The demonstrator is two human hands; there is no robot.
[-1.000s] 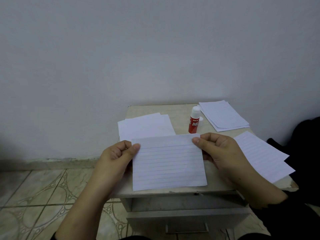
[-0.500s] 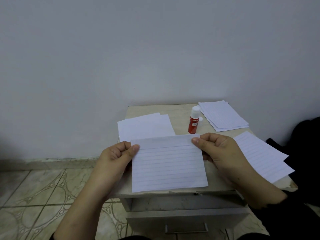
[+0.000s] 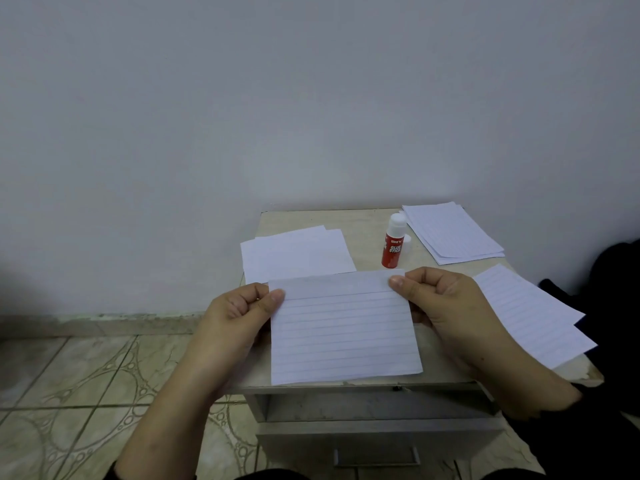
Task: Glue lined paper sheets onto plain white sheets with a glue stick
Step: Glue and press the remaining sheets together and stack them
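Barely shifted since before, the thin white lined paper sheet (image 3: pixel 343 330), light and floppy, stays pinched at its top corners by left hand (image 3: pixel 239 313) and right hand (image 3: pixel 446 303).

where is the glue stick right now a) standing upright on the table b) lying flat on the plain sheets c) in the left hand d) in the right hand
a: the glue stick stands upright on the table, while both hands pinch the lined sheet.
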